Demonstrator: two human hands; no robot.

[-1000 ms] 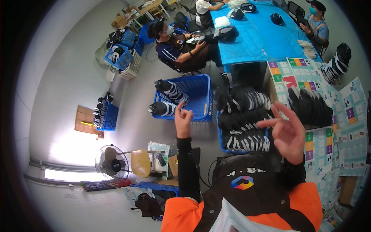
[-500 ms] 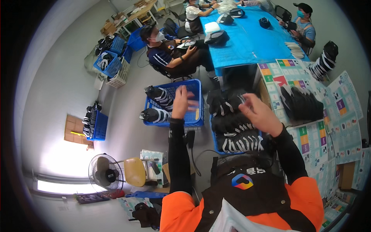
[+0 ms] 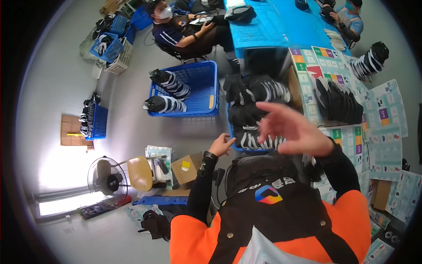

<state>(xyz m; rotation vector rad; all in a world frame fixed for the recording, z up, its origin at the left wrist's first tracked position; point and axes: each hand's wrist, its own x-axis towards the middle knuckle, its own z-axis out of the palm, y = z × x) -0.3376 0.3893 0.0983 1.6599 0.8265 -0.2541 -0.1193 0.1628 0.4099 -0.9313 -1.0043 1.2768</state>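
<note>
Left hand (image 3: 221,145) is reaching down low toward the near left edge of the pile of black shoe uppers with white stripes (image 3: 252,115), fingers loosely curled, holding nothing; fingertips are just beside the nearest upper, contact can't be told. Right hand (image 3: 292,127) is hovering raised above the near right part of the same pile, fingers spread open, palm empty. The pile is sitting in a blue bin in front of the person, between the big blue basket (image 3: 200,90) on the left and the surface (image 3: 351,136) covered with printed colour sheets on the right. Blue basket is holding two bundles of uppers along its left wall. Another row of black uppers (image 3: 336,101) is lying on the surface, right of the pile. Far side, a seated person (image 3: 184,31) is working at a blue table (image 3: 272,26). Near left on the floor: a fan (image 3: 107,178) and a small cardboard box (image 3: 187,169).
</note>
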